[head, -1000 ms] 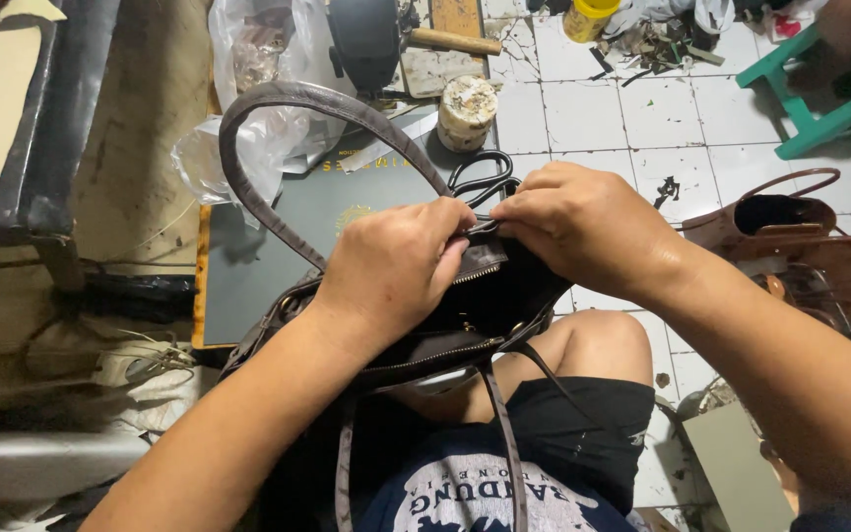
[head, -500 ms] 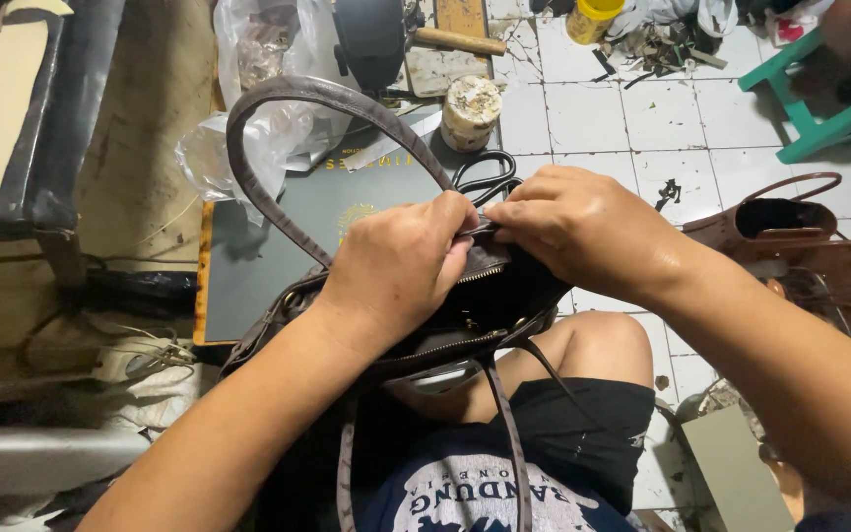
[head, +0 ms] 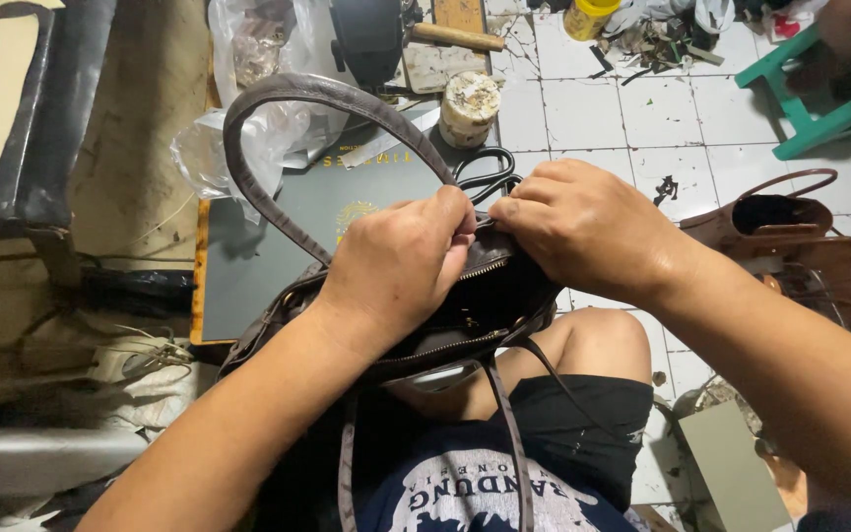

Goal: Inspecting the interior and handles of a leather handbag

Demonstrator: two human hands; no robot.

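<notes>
Both hands on the dark brown leather handbag [head: 465,305] sitting on my lap, dead centre. My left hand [head: 396,266] and right hand [head: 583,227] are pinched shut on the top edge by the brass zipper [head: 485,269], fingertips almost touching. Its long curved handle [head: 278,99] arches up toward 11 o'clock. Black-handled scissors [head: 485,172] lie just behind at 12, tan leather bag [head: 790,232] at 3 o'clock.

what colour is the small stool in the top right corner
Green; the small plastic-looking stool shows best in the head view.
</notes>
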